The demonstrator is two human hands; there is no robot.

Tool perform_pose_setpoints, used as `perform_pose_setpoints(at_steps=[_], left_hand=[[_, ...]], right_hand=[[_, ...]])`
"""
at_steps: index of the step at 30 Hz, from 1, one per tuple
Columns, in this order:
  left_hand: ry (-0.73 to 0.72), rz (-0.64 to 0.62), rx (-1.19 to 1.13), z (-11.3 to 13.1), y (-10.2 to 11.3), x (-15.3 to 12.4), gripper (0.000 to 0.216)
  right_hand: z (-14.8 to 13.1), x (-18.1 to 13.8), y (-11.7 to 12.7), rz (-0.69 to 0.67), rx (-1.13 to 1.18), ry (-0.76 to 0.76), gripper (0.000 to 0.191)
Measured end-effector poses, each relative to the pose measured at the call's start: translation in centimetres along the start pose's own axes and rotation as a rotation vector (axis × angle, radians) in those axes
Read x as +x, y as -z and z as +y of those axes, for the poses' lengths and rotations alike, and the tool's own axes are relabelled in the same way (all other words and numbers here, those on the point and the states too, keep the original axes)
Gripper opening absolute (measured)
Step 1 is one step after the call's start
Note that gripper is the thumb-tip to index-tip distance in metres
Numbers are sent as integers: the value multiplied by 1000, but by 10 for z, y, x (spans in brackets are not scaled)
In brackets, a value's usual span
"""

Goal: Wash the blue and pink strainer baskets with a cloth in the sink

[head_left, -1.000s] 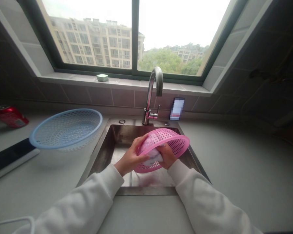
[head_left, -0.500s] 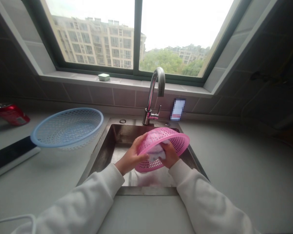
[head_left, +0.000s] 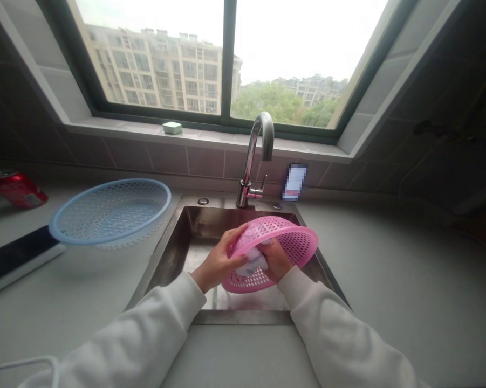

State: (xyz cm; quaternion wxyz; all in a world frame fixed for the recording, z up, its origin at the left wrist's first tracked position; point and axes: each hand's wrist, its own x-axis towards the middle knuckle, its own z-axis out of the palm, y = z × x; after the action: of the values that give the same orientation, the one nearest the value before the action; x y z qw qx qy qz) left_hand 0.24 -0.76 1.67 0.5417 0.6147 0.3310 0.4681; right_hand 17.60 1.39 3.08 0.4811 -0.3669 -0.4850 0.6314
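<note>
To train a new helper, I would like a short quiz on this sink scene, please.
1. True or false: the blue basket sits inside the steel sink.
2. What are the left hand and right hand handling over the sink? A) a red can B) a pink perforated basket C) a green soap dish
3. Fill in: the faucet rises at the ___ edge of the sink.

Key: 1 false; 2 B; 3 back.

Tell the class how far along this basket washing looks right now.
The blue plastic basket looks finished, set on the counter beside the steel sink. In hand: the left hand grips the pink basket while the right hand rubs inside it with a white cloth. Left: probably the rest of that basket.
</note>
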Motion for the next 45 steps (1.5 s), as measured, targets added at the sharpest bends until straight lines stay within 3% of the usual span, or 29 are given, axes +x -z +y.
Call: perform_pose_setpoints(at_steps=[5,8,11,14,20,26,32,36,39,42,45], left_hand=[[-5,-5,70,-2,5,0,103],[-63,1,23,-5,7,0,112],[-21,2,7,-7,6,0,109],[9,12,35,-8,3,0,105],[22,35,65,-8,4,0,102],[-22,5,39,-6,3,0,100],[27,11,-4,-4,5,-1,110],[-30,43,-128,-8,6,1,127],[-7,12,-122,-11,4,2,113],[1,-11,-63,-12,2,1,92],[-23,8,20,-9,3,0,84]], right_hand=[[0,-1,-3,-14,-251,19,34],[-1,1,5,34,-47,17,30],[0,2,11,86,148,27,31],[5,1,8,78,104,24,31],[6,-2,-1,-6,-204,17,27],[-4,-4,3,65,87,-15,33],[5,-2,-3,13,-127,3,37],[6,2,5,46,98,-1,37],[4,2,8,73,222,18,37],[4,0,3,-13,25,-16,27],[4,-2,0,-58,-197,-10,22]])
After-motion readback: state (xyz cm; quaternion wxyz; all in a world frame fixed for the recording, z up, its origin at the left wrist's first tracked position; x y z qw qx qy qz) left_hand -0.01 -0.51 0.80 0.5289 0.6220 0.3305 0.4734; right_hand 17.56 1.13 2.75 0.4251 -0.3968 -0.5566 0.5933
